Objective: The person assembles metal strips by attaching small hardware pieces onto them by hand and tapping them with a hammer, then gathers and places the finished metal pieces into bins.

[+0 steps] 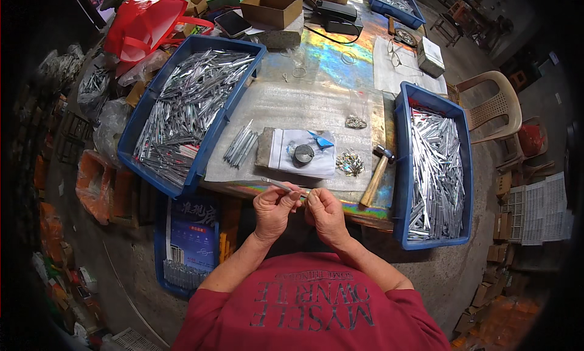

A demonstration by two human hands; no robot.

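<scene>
A slim silvery rod (277, 184) is mid-frame, pinched in my left fingers (288, 199); my right fingers (319, 200) press together just beside, on what I cannot tell. Above, a paper-topped block (264, 150) sits on the counter (365, 46), a hammer (373, 182) rightward, a blue tray (435, 244) at frame right.

A small metalwork workshop, by the look of its bench (337, 56).
Blue trays (402, 168) heaped with slim metal pieces (435, 174) stand along the bench's left and right edges; a wooden-handled hammer (375, 179) lies near the near right corner, left of the right-hand tray. Beyond the right edge, stacked white plastic crates (538, 205) and a worn plastic chair (494, 107) stand on a grey floor (484, 168).
</scene>
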